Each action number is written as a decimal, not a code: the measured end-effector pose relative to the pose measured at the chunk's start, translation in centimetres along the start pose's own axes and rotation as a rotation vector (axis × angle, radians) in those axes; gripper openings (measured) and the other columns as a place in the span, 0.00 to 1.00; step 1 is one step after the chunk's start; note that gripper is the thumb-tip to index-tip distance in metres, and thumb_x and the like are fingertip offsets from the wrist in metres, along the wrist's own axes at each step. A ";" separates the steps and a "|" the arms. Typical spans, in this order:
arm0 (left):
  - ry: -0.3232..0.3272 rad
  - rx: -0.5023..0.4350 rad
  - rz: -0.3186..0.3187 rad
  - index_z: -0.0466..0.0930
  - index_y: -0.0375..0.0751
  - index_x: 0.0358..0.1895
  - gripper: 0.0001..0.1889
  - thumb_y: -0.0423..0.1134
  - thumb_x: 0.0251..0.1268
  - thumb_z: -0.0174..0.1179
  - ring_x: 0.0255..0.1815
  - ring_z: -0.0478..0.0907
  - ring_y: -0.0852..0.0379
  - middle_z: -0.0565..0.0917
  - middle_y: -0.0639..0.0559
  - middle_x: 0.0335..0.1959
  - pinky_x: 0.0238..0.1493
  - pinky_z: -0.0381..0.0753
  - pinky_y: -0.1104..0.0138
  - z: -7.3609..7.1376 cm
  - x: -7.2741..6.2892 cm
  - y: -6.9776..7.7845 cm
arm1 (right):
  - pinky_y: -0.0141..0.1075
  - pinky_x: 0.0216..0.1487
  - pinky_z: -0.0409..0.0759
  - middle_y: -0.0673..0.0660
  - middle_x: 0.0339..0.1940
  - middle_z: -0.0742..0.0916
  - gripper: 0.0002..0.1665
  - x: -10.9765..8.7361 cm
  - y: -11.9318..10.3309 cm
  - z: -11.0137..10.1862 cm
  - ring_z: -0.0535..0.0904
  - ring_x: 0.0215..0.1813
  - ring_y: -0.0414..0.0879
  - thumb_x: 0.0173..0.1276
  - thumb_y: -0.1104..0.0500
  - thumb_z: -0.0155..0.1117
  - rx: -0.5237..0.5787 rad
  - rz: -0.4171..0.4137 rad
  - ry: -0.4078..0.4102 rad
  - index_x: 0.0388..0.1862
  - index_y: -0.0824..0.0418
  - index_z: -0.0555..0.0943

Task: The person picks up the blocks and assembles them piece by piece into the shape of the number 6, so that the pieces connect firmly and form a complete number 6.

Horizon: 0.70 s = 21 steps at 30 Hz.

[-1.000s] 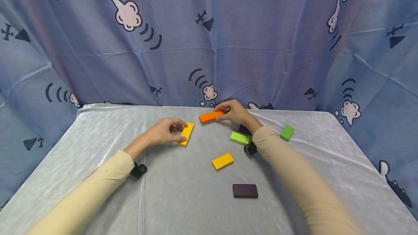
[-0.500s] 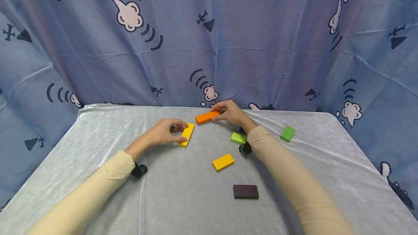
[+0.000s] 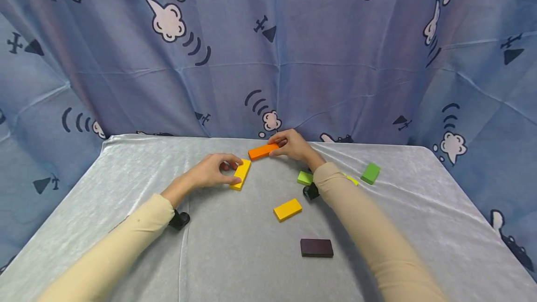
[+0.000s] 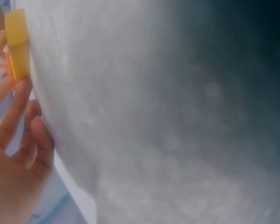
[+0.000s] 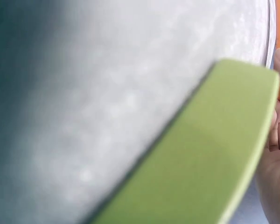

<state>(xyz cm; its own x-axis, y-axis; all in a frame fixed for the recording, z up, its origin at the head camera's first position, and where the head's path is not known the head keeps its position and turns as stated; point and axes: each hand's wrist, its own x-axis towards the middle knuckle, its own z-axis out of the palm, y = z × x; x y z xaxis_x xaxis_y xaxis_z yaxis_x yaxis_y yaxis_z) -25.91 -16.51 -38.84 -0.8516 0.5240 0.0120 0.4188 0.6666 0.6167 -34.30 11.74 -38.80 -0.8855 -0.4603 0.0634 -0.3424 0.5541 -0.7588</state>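
We see that the right hand (image 3: 291,144) pinches the orange block (image 3: 262,151) and has brought it leftward, just beside the far end of the yellow block (image 3: 242,172), which the left hand (image 3: 210,170) pinches. The gap seems almost closed; whether they touch, we cannot tell.

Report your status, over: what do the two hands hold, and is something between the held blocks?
Left hand pinches yellow block. Right hand pinches orange block. Blocks close together, contact unclear. Nothing seen between them.

Left fingers (image 4: 14,110) pinching yellow block (image 4: 17,35), orange block (image 4: 9,61) behind, grey cloth (image 4: 126,98)
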 end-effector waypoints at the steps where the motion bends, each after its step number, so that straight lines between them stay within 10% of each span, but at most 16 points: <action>1: -0.002 -0.001 0.000 0.82 0.42 0.62 0.26 0.45 0.62 0.74 0.50 0.79 0.52 0.84 0.51 0.49 0.55 0.77 0.57 0.0 0.0 0.0 | 0.43 0.56 0.77 0.61 0.51 0.88 0.20 0.0 0.0 0.0 0.80 0.50 0.55 0.59 0.67 0.79 0.002 0.003 0.000 0.50 0.68 0.87; 21: -0.001 -0.016 -0.005 0.82 0.43 0.62 0.26 0.45 0.61 0.74 0.51 0.79 0.51 0.84 0.51 0.50 0.56 0.76 0.56 0.0 0.0 -0.1 | 0.43 0.57 0.77 0.61 0.49 0.88 0.20 0.4 -0.1 0.5 0.81 0.51 0.54 0.58 0.69 0.79 0.012 0.018 -0.008 0.50 0.69 0.87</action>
<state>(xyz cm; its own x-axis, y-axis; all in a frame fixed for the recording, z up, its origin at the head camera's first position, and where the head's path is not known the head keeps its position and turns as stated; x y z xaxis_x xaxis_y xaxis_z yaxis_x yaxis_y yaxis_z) -25.91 -16.61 -38.88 -0.8536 0.5208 0.0081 0.4092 0.6609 0.6290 -34.45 11.12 -39.00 -0.8892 -0.4554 0.0445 -0.3221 0.5539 -0.7678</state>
